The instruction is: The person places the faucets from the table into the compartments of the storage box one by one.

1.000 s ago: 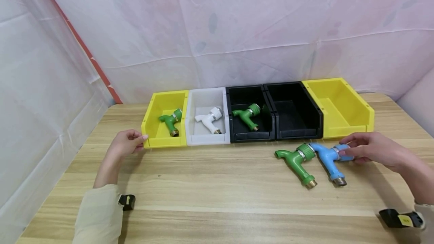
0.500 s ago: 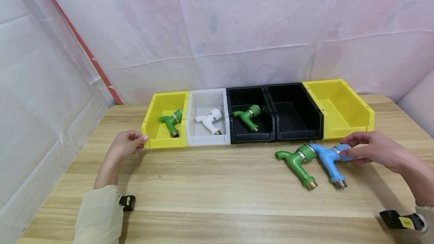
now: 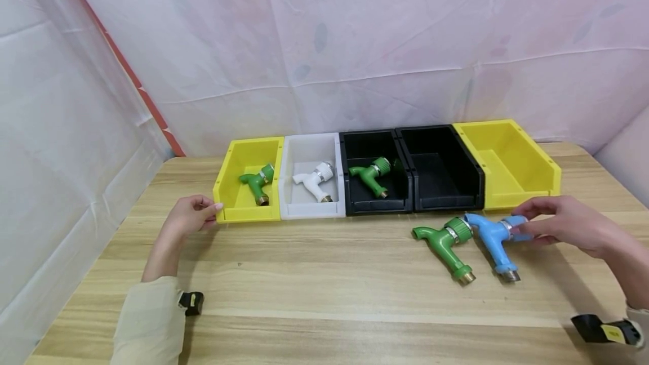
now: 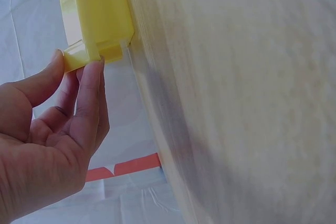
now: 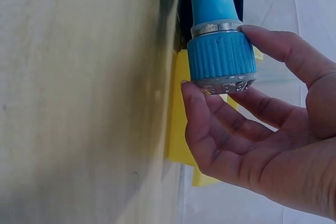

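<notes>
My left hand [image 3: 190, 216] pinches the front left corner of the leftmost yellow bin [image 3: 248, 214] between thumb and fingers; the left wrist view shows thumb and fingertips on the yellow rim [image 4: 79, 59]. At the right, my right hand [image 3: 563, 224] holds the ribbed knob of a blue tap [image 3: 494, 238], which lies on the table. In the right wrist view, thumb and fingers curve round the blue knob [image 5: 220, 56]. Beside the blue tap, on its left, lies a green tap [image 3: 445, 246] with a brass threaded end.
A row of bins stands along the back: the yellow one with a green tap [image 3: 257, 183], a white bin [image 3: 312, 211] with a white tap [image 3: 315, 182], a black bin [image 3: 377, 206] with a green tap [image 3: 372, 175], another black bin [image 3: 441, 176] and a yellow bin [image 3: 507, 168].
</notes>
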`<control>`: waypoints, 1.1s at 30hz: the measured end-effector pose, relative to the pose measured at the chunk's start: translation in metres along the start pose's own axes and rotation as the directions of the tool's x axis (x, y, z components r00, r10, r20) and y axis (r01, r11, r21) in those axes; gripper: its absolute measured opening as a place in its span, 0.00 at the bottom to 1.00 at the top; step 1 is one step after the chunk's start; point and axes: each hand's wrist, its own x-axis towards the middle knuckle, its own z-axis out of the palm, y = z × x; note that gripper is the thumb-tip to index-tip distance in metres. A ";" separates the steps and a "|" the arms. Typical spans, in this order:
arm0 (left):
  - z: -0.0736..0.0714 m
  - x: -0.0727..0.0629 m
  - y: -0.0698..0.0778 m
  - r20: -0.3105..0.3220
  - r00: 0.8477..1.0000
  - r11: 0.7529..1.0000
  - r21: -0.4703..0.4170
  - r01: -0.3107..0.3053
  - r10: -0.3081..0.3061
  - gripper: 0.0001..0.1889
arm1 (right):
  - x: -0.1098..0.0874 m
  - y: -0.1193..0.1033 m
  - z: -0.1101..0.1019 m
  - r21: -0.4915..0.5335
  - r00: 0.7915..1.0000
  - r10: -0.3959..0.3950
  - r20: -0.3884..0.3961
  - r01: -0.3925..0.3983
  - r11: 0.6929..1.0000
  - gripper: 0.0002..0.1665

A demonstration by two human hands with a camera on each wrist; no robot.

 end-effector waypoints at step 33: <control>0.000 0.000 0.000 0.009 1.000 1.000 -0.017 -0.006 0.007 0.16 | 0.004 -0.021 -0.017 -0.105 0.991 -0.021 -0.135 0.006 0.994 0.26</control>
